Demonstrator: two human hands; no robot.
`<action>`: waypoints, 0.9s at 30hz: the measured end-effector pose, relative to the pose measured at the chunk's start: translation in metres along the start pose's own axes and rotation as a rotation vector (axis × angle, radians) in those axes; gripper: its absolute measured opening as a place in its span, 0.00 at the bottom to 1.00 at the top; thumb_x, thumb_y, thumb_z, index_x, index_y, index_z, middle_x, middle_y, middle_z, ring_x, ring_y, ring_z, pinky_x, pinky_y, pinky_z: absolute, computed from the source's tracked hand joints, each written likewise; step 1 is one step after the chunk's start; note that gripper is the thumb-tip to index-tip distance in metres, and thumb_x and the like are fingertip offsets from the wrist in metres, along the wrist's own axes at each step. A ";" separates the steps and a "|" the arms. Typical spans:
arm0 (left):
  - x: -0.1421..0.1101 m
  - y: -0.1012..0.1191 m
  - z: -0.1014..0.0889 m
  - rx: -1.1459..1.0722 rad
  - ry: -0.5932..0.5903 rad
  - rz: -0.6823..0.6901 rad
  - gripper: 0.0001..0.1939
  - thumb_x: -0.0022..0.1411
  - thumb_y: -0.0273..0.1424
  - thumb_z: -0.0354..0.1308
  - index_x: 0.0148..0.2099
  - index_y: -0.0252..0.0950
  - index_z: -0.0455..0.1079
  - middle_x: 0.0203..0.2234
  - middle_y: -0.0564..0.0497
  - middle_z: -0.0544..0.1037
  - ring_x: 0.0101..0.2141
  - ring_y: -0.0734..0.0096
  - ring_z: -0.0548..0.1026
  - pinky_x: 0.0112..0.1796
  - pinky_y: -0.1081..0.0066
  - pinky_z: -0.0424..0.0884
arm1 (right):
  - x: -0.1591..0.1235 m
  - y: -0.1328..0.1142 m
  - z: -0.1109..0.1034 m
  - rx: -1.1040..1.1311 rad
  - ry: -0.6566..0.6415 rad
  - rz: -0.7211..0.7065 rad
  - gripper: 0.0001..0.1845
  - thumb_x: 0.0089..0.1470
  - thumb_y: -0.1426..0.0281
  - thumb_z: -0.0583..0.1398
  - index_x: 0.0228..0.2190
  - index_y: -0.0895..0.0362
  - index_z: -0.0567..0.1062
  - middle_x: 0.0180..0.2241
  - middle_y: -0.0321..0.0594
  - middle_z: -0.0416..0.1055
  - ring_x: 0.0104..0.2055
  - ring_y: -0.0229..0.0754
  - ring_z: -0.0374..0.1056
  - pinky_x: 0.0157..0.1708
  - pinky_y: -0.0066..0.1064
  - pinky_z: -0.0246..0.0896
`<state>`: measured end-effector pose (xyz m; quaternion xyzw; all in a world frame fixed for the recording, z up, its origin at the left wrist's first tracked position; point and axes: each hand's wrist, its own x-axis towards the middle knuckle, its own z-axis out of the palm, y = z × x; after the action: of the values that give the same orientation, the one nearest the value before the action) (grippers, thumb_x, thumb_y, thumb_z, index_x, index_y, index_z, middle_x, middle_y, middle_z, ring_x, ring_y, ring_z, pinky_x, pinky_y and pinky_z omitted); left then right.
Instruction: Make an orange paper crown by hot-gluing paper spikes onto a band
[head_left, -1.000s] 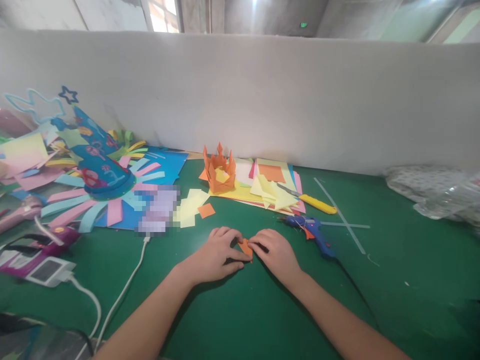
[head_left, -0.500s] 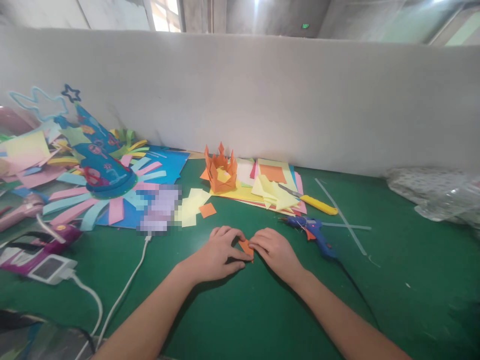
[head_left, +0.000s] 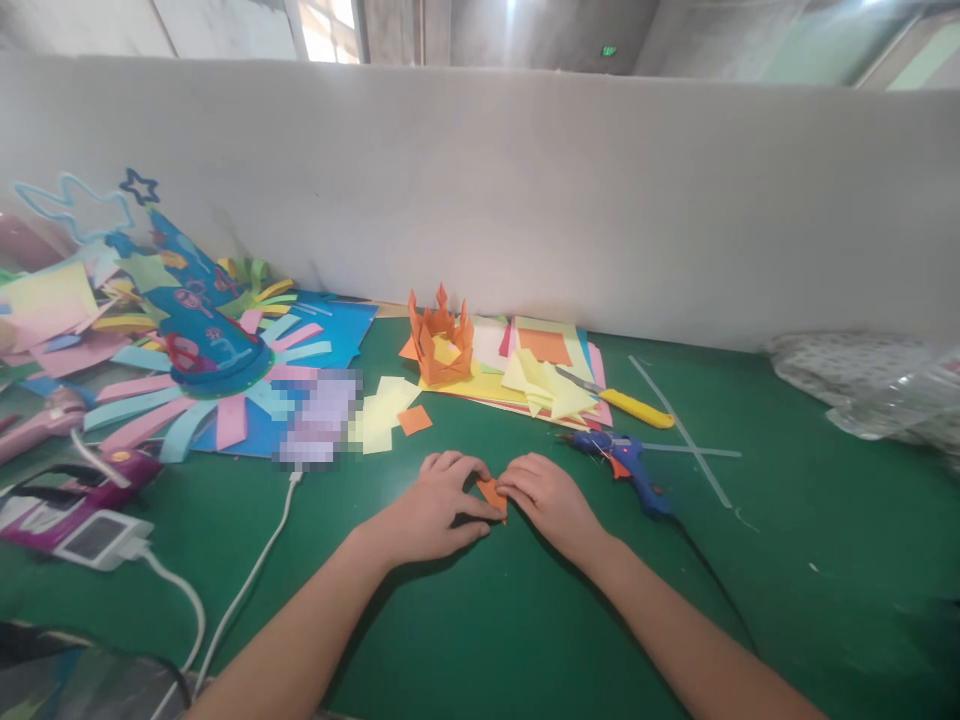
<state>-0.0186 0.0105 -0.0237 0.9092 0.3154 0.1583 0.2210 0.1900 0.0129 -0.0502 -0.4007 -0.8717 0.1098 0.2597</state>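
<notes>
Orange paper (head_left: 491, 492) partly hidden by fingers (head_left: 517, 484)

There are two hands (head_left: 433, 510), one orange crown (head_left: 450, 370) and one knife (head_left: 637, 408).

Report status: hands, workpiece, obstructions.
Left hand and right hand at small orange paper. Paper partly hidden by the hands. Glue gun lies right of the right hand, apart from it; nothing seen between hands and paper.
</notes>
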 end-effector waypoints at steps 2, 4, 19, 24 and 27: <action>0.000 0.000 -0.001 0.004 -0.001 0.007 0.12 0.60 0.35 0.53 0.45 0.51 0.72 0.45 0.50 0.66 0.48 0.62 0.60 0.49 0.59 0.55 | 0.000 0.000 0.000 -0.010 0.001 -0.008 0.13 0.60 0.71 0.51 0.28 0.58 0.73 0.29 0.40 0.71 0.33 0.40 0.62 0.34 0.32 0.58; 0.001 0.000 -0.001 0.008 0.000 0.022 0.12 0.60 0.35 0.53 0.45 0.51 0.72 0.46 0.50 0.66 0.48 0.61 0.60 0.49 0.60 0.55 | 0.000 0.000 -0.001 -0.027 -0.005 -0.027 0.14 0.60 0.71 0.51 0.27 0.57 0.74 0.28 0.40 0.71 0.33 0.40 0.63 0.34 0.32 0.58; 0.000 0.001 -0.001 0.028 0.016 0.029 0.12 0.60 0.35 0.53 0.44 0.51 0.73 0.46 0.52 0.69 0.47 0.62 0.60 0.48 0.59 0.55 | -0.003 -0.003 -0.009 -0.099 -0.097 -0.067 0.13 0.59 0.73 0.52 0.29 0.57 0.76 0.30 0.41 0.70 0.35 0.40 0.64 0.35 0.33 0.60; 0.000 0.000 -0.001 0.035 0.020 0.022 0.11 0.60 0.35 0.54 0.43 0.52 0.74 0.46 0.53 0.69 0.47 0.62 0.60 0.48 0.59 0.54 | -0.003 -0.001 -0.012 -0.057 -0.132 -0.056 0.12 0.59 0.72 0.52 0.31 0.56 0.76 0.31 0.41 0.70 0.35 0.40 0.63 0.36 0.33 0.59; 0.000 0.000 -0.001 0.040 0.019 0.027 0.11 0.60 0.35 0.53 0.43 0.52 0.74 0.46 0.53 0.69 0.47 0.62 0.60 0.48 0.59 0.54 | -0.002 -0.002 -0.015 -0.051 -0.152 -0.060 0.13 0.59 0.71 0.52 0.31 0.56 0.76 0.31 0.41 0.69 0.35 0.40 0.62 0.35 0.33 0.59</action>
<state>-0.0193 0.0108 -0.0226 0.9161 0.3082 0.1638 0.1975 0.1978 0.0094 -0.0376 -0.3713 -0.9031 0.1102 0.1855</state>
